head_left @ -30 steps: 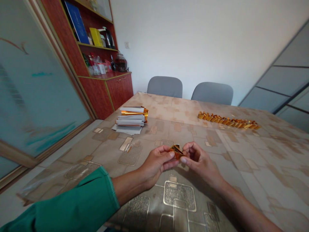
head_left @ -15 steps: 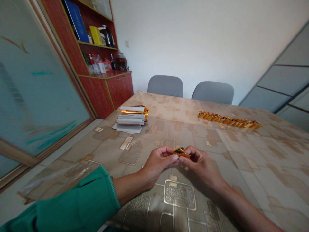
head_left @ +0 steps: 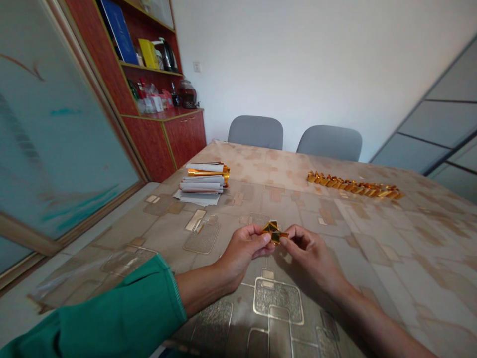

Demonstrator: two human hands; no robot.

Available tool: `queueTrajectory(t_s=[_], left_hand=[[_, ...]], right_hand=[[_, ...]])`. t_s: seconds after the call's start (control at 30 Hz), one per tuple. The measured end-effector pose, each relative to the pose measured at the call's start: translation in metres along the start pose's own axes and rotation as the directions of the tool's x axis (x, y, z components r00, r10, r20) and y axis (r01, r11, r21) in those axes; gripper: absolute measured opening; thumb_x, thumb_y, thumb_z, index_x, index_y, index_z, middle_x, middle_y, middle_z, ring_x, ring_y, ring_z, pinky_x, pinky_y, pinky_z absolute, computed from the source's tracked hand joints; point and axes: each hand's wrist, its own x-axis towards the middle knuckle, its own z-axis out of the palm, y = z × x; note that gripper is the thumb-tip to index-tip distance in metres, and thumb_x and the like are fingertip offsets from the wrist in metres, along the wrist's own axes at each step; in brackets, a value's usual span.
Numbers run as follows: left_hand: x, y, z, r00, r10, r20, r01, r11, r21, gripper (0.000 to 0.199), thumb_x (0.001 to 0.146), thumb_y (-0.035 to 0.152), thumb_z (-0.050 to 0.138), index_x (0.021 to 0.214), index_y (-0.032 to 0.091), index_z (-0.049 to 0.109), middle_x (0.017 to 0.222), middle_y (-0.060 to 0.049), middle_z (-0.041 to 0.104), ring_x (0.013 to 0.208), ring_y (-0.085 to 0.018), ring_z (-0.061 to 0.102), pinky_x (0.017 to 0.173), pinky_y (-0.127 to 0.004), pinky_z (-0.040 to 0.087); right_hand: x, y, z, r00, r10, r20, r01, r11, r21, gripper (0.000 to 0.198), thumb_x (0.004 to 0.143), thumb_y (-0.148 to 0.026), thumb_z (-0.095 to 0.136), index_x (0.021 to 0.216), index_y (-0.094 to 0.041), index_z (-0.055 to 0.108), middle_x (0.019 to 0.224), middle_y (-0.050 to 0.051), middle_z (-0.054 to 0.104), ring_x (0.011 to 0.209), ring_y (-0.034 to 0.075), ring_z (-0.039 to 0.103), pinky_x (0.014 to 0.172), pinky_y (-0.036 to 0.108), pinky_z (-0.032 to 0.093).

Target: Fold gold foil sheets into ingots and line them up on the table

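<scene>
Between my two hands is a small folded piece of gold foil paper (head_left: 275, 231), held just above the patterned tablecloth (head_left: 208, 303). My left hand (head_left: 249, 244) pinches its left side between thumb and fingers. On the other side, the thumb and fingertips of my right hand (head_left: 307, 251) grip its right corner. Farther back on the left lies a stack of gold and white paper sheets (head_left: 203, 184). A long row of folded gold paper pieces (head_left: 354, 186) rests on the right of the table, beyond my right hand.
Two grey chairs (head_left: 255, 130) stand at the table's far side, against a white wall. A red cabinet (head_left: 164, 141) with shelves of bottles and a kettle (head_left: 166, 54) is at the back left. A sliding glass door (head_left: 67, 139) borders the left side.
The gold foil paper has turned in my fingers and now shows its shiny folded face. My left thumb has drawn slightly left. The stack and the row are unchanged.
</scene>
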Motion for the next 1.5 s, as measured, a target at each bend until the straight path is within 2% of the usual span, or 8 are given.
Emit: queueTrajectory(t_s=[0.17, 0.33, 0.53, 0.63, 0.77, 0.97, 1.23, 1.5], left_hand=[[0.001, 0.000, 0.000, 1.000, 0.005, -0.003, -0.005, 1.000, -0.012, 0.041, 0.058, 0.032, 0.093, 0.079, 0.013, 0.064, 0.077, -0.003, 0.070, 0.071, -0.012, 0.065, 0.080, -0.029, 0.051], [0.001, 0.000, 0.000, 1.000, 0.007, 0.006, -0.006, 1.000, -0.018, 0.040, 0.059, 0.034, 0.093, 0.079, 0.013, 0.065, 0.081, -0.004, 0.070, 0.077, -0.014, 0.065, 0.083, -0.029, 0.050], [0.001, 0.001, -0.001, 1.000, 0.005, 0.001, -0.005, 1.000, -0.026, 0.040, 0.058, 0.033, 0.093, 0.079, 0.013, 0.065, 0.079, -0.002, 0.069, 0.073, -0.012, 0.063, 0.080, -0.028, 0.049], [0.001, 0.001, -0.001, 1.000, 0.005, -0.003, -0.006, 1.000, -0.026, 0.039, 0.060, 0.033, 0.092, 0.079, 0.013, 0.065, 0.080, -0.003, 0.069, 0.075, -0.013, 0.063, 0.081, -0.028, 0.049], [0.001, 0.000, 0.000, 1.000, -0.003, 0.010, 0.003, 1.000, -0.017, 0.039, 0.059, 0.033, 0.092, 0.078, 0.012, 0.065, 0.081, -0.004, 0.070, 0.075, -0.013, 0.064, 0.081, -0.029, 0.049], [0.002, -0.001, 0.000, 0.999, -0.027, 0.027, 0.027, 1.000, -0.008, 0.040, 0.055, 0.032, 0.093, 0.076, 0.012, 0.065, 0.076, -0.005, 0.070, 0.070, -0.014, 0.064, 0.078, -0.030, 0.049], [0.004, -0.002, -0.003, 1.000, -0.015, 0.017, 0.015, 1.000, -0.012, 0.039, 0.058, 0.033, 0.093, 0.076, 0.013, 0.064, 0.073, -0.002, 0.068, 0.068, -0.013, 0.063, 0.077, -0.029, 0.049], [0.004, -0.002, -0.001, 0.999, -0.027, 0.019, 0.027, 1.000, -0.012, 0.039, 0.057, 0.033, 0.092, 0.075, 0.013, 0.064, 0.071, -0.003, 0.068, 0.067, -0.014, 0.064, 0.076, -0.030, 0.051]], right_hand=[[-0.001, -0.004, 0.000, 0.999, 0.005, 0.037, -0.004, 1.000, -0.020, 0.034, 0.087, -0.051, 0.068, 0.073, -0.021, 0.059, 0.067, -0.002, 0.053, 0.062, 0.014, 0.043, 0.058, 0.028, 0.034], [0.001, -0.009, 0.004, 0.995, 0.021, 0.097, -0.017, 0.999, -0.047, 0.040, 0.081, -0.058, 0.072, 0.070, -0.020, 0.064, 0.066, 0.000, 0.054, 0.063, 0.015, 0.044, 0.057, 0.029, 0.033], [0.000, -0.008, 0.004, 0.994, 0.035, 0.106, -0.032, 0.999, -0.030, 0.037, 0.085, -0.056, 0.069, 0.074, -0.020, 0.064, 0.069, 0.000, 0.055, 0.064, 0.015, 0.045, 0.058, 0.028, 0.033], [0.000, -0.008, 0.005, 0.994, 0.029, 0.102, -0.028, 0.999, -0.018, 0.038, 0.083, -0.056, 0.071, 0.070, -0.021, 0.063, 0.067, -0.001, 0.053, 0.062, 0.015, 0.043, 0.057, 0.028, 0.033], [-0.002, -0.008, 0.011, 0.995, 0.024, 0.094, -0.025, 1.000, 0.012, 0.033, 0.084, -0.052, 0.070, 0.076, -0.021, 0.064, 0.073, 0.001, 0.058, 0.066, 0.015, 0.046, 0.059, 0.028, 0.036], [-0.005, -0.006, 0.012, 0.997, 0.018, 0.074, -0.020, 0.999, 0.032, 0.031, 0.088, -0.045, 0.068, 0.072, -0.021, 0.057, 0.069, -0.002, 0.050, 0.063, 0.014, 0.042, 0.057, 0.027, 0.033], [-0.006, -0.002, 0.010, 0.993, 0.037, 0.111, -0.041, 0.999, 0.035, 0.025, 0.090, -0.046, 0.066, 0.087, -0.021, 0.069, 0.083, 0.004, 0.062, 0.074, 0.018, 0.052, 0.064, 0.030, 0.041], [-0.003, 0.000, 0.008, 0.991, 0.048, 0.126, -0.054, 0.998, 0.040, 0.029, 0.089, -0.048, 0.066, 0.077, -0.022, 0.065, 0.072, 0.001, 0.057, 0.065, 0.016, 0.047, 0.060, 0.030, 0.037]])
